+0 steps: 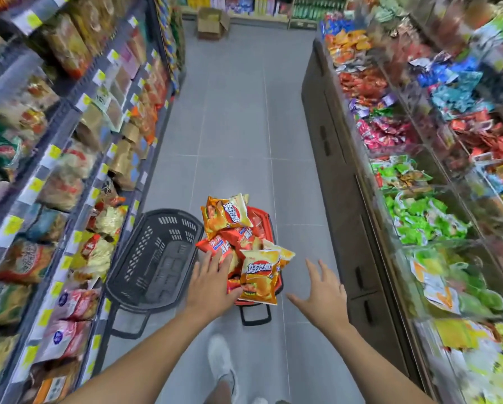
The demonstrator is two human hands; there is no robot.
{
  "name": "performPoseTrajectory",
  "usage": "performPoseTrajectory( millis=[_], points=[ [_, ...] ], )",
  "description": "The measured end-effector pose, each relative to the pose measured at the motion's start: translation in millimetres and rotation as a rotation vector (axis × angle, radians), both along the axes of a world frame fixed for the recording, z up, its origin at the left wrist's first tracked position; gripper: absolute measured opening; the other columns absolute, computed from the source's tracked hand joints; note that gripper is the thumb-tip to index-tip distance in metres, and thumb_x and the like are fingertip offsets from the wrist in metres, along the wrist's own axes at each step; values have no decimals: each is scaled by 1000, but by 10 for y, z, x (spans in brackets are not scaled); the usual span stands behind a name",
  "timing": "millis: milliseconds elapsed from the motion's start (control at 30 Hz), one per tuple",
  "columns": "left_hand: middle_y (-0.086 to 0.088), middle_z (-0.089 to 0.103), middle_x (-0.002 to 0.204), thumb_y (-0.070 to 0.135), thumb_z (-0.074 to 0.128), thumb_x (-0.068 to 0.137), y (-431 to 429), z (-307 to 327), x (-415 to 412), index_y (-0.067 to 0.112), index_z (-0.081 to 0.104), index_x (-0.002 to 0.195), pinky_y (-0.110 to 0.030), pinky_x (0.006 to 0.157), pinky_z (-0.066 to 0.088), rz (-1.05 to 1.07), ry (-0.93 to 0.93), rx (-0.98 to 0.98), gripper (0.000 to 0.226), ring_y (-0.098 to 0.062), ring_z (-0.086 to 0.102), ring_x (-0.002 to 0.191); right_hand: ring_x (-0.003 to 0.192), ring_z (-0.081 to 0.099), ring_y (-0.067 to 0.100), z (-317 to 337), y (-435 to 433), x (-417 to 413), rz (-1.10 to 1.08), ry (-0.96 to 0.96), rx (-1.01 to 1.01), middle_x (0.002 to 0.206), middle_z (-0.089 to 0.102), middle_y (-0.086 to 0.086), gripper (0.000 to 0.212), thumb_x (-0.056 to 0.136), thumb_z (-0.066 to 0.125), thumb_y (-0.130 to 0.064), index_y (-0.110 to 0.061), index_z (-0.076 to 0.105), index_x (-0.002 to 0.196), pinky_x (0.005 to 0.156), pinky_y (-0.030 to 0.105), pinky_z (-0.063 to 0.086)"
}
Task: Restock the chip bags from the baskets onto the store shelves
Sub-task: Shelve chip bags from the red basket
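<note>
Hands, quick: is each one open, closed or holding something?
Left hand: open, fingers at the chip bags.
Right hand: open, holding nothing.

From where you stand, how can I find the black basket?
Look down at the grey aisle floor, where two baskets sit side by side. The black basket is the left one, next to the snack shelves. Unlike the red basket heaped with chip bags, it holds nothing.
</note>
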State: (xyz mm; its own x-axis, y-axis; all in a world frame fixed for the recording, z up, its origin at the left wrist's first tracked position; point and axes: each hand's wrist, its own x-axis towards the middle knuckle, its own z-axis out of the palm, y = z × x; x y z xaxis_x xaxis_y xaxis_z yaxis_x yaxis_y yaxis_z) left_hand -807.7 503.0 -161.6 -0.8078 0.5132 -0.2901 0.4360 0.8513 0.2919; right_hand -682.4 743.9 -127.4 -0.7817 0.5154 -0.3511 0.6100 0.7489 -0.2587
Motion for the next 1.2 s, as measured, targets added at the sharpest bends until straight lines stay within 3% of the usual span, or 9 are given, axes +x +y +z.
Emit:
performPoseTrajectory(
  millis=[233,433,567,633,767,967,1067,1200],
  points=[
    [-3,13,174,66,61,93,344,-475,-516,25,6,167,-51,129,15,5,-166,-33,101,-28,4,161,152,27,27,-549,349,-458,-55,-108,-60,169,18,3,89,89,63,-62,-37,16,161,118,54,31],
    [-8,53,146,54,71,90,623,-1099,-673,21,31,155,-47,106,48,169,-405,-38,83,-30,50,135,147,35,30,-1242,675,-739,-105,-158,-242,166,26,8,85,93,68,-44,-23,22,162,116,50,39],
    [-10,56,143,47,76,87,782,-1522,-763,19,40,150,-51,105,50,264,-531,-6,78,-34,54,130,148,35,30,-1720,832,-897,-161,-183,-347,163,33,12,81,95,70,-32,-11,27,160,118,43,33],
    [-10,58,143,54,77,79,827,-1813,-818,19,44,147,-50,105,50,313,-581,10,83,-34,56,129,149,32,31,-1975,895,-962,-224,-207,-419,163,32,13,81,95,70,-32,-10,26,160,119,43,31],
    [-6,62,140,56,82,70,900,-2380,-894,19,50,145,-47,105,51,406,-652,66,90,-30,61,126,145,40,33,-2501,934,-1069,-351,-233,-521,162,37,13,80,95,69,-39,-11,28,159,116,48,39],
    [-1,59,146,38,87,78,1015,-3029,-945,19,43,154,-44,109,49,509,-747,159,90,-26,58,131,141,44,33,-3173,963,-1223,-513,-217,-639,157,42,13,70,100,61,-40,-9,32,156,114,47,40],
    [2,57,147,43,87,70,1049,-3281,-949,19,38,156,-46,114,46,536,-787,210,102,-25,55,134,140,46,34,-3389,980,-1256,-582,-178,-661,156,43,14,69,101,60,-41,-8,34,155,115,48,40],
    [4,62,137,24,88,82,1116,-3473,-938,18,47,148,-38,108,47,556,-818,257,78,-20,58,127,140,46,34,-3568,992,-1205,-608,-179,-676,157,43,13,66,102,58,-40,-11,33,156,115,49,41]
  ],
)
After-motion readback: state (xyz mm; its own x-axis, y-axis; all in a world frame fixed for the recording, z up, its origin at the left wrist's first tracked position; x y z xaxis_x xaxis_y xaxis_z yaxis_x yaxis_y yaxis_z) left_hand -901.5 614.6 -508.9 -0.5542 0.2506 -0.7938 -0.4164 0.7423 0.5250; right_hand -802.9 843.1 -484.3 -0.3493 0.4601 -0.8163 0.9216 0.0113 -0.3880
